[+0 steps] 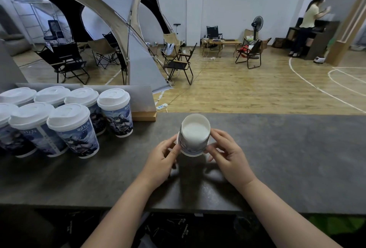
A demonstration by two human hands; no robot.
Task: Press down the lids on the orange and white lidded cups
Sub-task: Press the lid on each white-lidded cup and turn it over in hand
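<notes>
- Your left hand (164, 156) and right hand (227, 154) each pinch one cup (195, 141) with curled fingertips, at its lower white rim.
- The cup stands on the counter (277, 148) between your hands. Its long axis is near vertical, and a white recessed end faces up.
- A cluster of lidded cups (73, 129) stands upright, lids up, well left of your left hand.

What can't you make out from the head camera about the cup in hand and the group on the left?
Head view:
- Held cup: the fingers of the left hand and right hand cover its lower rim, so lid seating is unclear.
- Lidded cups at left: the outermost are cut by the frame's left edge; rear ones are hidden behind front ones.
- Cup print: too blurred to read.
</notes>
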